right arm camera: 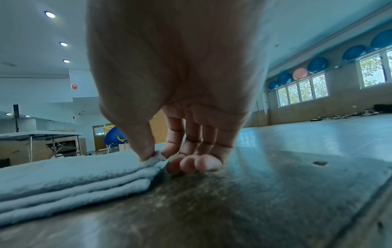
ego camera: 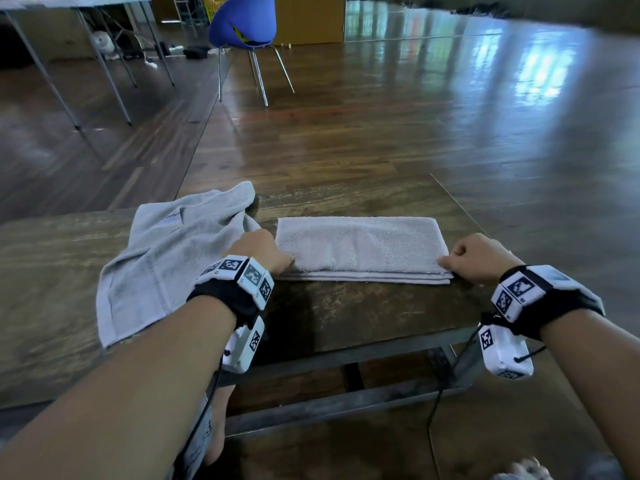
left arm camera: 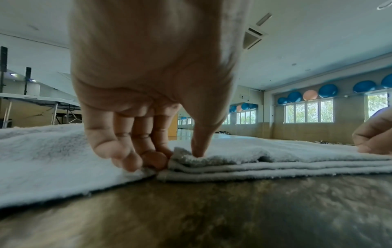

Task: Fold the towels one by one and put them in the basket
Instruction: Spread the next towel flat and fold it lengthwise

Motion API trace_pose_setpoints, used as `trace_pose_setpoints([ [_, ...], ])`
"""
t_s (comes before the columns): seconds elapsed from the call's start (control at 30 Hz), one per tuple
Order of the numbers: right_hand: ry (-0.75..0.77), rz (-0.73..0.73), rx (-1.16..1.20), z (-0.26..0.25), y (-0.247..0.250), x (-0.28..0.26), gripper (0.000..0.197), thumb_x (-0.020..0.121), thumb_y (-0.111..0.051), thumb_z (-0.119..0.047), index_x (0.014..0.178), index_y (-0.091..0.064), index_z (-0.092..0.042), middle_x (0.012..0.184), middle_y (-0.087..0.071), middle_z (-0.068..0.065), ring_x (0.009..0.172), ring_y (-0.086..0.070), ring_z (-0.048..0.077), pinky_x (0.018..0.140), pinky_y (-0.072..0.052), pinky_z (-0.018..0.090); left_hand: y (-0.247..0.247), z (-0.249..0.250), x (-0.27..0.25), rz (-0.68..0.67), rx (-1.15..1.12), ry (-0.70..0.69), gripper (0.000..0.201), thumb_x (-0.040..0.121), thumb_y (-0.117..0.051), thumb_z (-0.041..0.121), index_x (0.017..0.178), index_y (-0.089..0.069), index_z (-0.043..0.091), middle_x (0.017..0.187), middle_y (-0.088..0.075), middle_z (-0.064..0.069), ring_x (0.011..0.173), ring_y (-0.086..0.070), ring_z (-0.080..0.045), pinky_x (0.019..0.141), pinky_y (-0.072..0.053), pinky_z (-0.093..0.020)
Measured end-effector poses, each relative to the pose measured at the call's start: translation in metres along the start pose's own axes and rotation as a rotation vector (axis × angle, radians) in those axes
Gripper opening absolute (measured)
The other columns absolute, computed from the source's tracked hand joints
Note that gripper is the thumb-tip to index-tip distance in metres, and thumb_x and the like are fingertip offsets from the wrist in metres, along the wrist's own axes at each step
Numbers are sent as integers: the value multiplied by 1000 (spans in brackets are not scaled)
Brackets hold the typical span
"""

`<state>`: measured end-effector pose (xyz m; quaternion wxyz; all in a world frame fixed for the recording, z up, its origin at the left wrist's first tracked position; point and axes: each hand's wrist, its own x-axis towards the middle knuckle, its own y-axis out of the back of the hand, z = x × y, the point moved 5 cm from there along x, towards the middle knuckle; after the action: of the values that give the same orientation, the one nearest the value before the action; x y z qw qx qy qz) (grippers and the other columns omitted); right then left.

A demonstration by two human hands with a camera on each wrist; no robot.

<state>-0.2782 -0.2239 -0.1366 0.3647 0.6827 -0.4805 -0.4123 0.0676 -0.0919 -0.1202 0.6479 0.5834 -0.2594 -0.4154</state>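
A grey folded towel [ego camera: 360,247] lies as a long strip of several layers on the wooden table [ego camera: 346,313]. My left hand [ego camera: 266,252] pinches its near left corner [left arm camera: 182,156], thumb on top and fingers curled at the edge. My right hand [ego camera: 474,258] pinches the near right corner [right arm camera: 155,159] between thumb and fingers. A second, unfolded grey towel [ego camera: 166,258] lies crumpled to the left, partly under my left wrist. No basket is in view.
A blue chair [ego camera: 246,26] stands on the floor beyond the table. White folding tables [ego camera: 69,5] are at the far left. The table's right edge [ego camera: 460,206] runs close to my right hand. Exercise balls [left arm camera: 327,90] line the far wall.
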Motion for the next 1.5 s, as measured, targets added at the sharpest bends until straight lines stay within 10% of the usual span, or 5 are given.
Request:
trace_pose_setpoints([
  [0.5, -205, -112, 616, -19, 11, -3, 23, 91, -61, -5, 69, -55, -7, 55, -48, 7, 37, -41, 13, 33, -34, 17, 17, 11, 13, -265, -593, 182, 5, 88, -51, 2, 85, -50, -1, 57, -68, -14, 28, -53, -17, 33, -35, -16],
  [0.67, -12, 224, 1010, -38, 55, 8, 8, 91, -67, -3, 93, -62, -9, 92, -66, 16, 73, -74, 17, 64, -60, 26, 56, 17, 32, 256, -952, -19, 5, 92, -58, 10, 91, -58, 14, 91, -70, -12, 72, -71, -28, 63, -60, -42],
  [0.77, 92, 362, 1261, -40, 68, 7, 18, 88, -71, -2, 84, -60, -16, 89, -66, 8, 77, -70, 17, 67, -62, 26, 72, 15, 25, 368, -1118, -103, 14, 94, -61, 13, 84, -63, 22, 100, -69, -8, 75, -72, -24, 44, -52, -24],
  [1.0, -13, -72, 567, 9, 15, -3, 9, 88, -73, -3, 92, -65, -5, 76, -70, 15, 59, -62, 24, 48, -54, 27, 15, -13, 6, -155, -897, 92, 22, 87, -67, -10, 70, -60, 2, 58, -63, -16, 45, -66, -25, 41, -53, -28],
  [1.5, 55, -29, 351, 11, 4, -4, 21, 85, -79, -15, 92, -62, -6, 72, -68, 12, 45, -57, 11, 46, -47, 28, 8, -18, -6, -33, -649, 144, 25, 82, -76, -1, 68, -57, 8, 86, -66, -16, 85, -70, -34, 74, -62, -49],
])
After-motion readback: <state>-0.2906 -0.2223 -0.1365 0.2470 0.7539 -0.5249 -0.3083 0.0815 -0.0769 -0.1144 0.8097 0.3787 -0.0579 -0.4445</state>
